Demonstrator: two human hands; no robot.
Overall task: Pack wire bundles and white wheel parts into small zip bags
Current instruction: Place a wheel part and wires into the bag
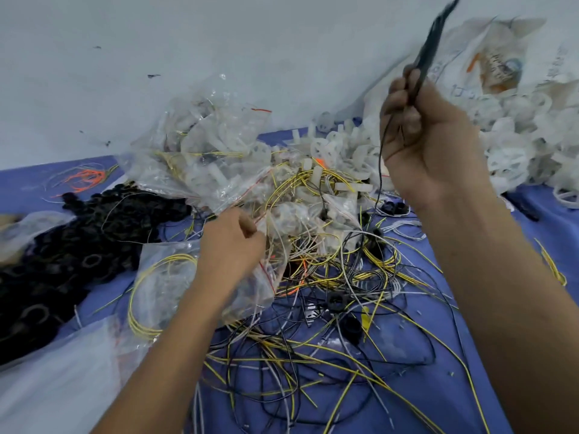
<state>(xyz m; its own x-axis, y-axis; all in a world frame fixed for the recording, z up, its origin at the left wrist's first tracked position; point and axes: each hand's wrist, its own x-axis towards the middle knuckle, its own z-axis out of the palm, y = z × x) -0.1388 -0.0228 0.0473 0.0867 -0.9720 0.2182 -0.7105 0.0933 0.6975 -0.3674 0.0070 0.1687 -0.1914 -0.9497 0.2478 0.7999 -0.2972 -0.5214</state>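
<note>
Right hand (429, 142) clenched round a bundle of black wires (434, 42), raised high above the loose tangle of wires (329, 296), one thin strand trailing from the fist down toward that tangle. Left hand (233, 245) pinching the mouth of a small zip bag (266, 277) at the tangle's left edge, bag lying limp. Beyond the tangle, filled bags (206, 142); behind and right of it, white wheel parts (517, 136) heaped against a large white sack (488, 57). Left of the tangle, a mound of black rings (69, 245). Likely trouble: trailing strand snagging in the tangle and dragging yellow wires along; blurred bundle splaying and missing the narrow bag mouth; thin plastic slipping from the pinch.
</note>
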